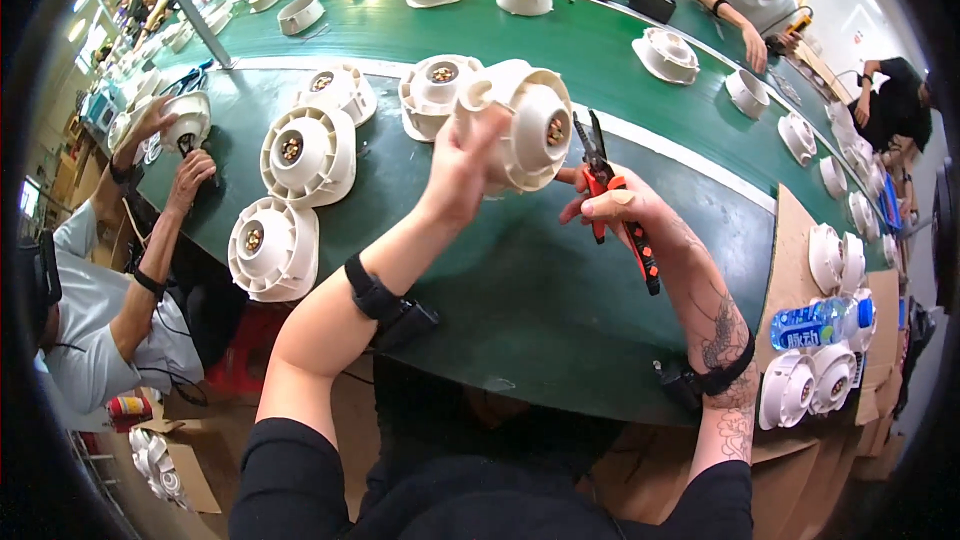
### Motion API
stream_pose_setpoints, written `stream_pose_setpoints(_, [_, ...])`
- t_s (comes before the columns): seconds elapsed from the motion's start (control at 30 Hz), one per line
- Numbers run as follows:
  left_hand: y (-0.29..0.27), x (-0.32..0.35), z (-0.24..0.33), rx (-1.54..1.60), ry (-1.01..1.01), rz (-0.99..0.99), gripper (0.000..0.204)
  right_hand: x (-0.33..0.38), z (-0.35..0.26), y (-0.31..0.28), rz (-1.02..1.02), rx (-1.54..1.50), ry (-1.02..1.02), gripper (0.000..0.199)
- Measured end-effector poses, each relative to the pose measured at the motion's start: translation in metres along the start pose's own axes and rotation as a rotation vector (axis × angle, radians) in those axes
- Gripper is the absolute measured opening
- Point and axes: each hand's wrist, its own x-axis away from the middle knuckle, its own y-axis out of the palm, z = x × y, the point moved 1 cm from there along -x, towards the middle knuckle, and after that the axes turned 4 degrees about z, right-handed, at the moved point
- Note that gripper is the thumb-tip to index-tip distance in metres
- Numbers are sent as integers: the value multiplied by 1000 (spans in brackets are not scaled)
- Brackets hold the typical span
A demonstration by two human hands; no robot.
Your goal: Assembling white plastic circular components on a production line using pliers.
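My left hand [460, 168] is closed round a round white plastic housing [530, 140], held tilted above the green worktable [520, 310]. Brass-coloured pieces show in the hub of this housing. Just right of it, my right hand [645, 205] grips needle-nose pliers [598, 162] with red and black handles. The jaws point up and stand apart, close to the housing's rim. Behind my left hand sits another housing [432, 90]. To the left, a housing with ribs [308, 155] lies between a farther one [335, 92] and a nearer one [274, 250].
A green conveyor belt [590, 45] with white housings and rings runs behind the table. At the left, a co-worker [140, 280] handles another housing. Cardboard at the right bears housings and a blue-labelled bottle [815, 324]. Another person [750, 0] works across the belt.
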Motion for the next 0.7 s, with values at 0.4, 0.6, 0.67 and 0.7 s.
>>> stream_pose_setpoints(0.4, [-2,-6,7,-309,222,156,53,10,-24,0,88,693,-8,65])
stream_pose_setpoints(0.6, [-12,-13,7,-588,276,272,47,18,-31,-1,256,886,-110,58])
stream_pose_setpoints(0.67, [-15,-15,0,-630,318,280,49,20,-29,7,279,946,-122,60])
stream_pose_setpoints(0.7, [-12,-13,-3,-657,303,315,51,22,-28,11,317,1077,-198,58])
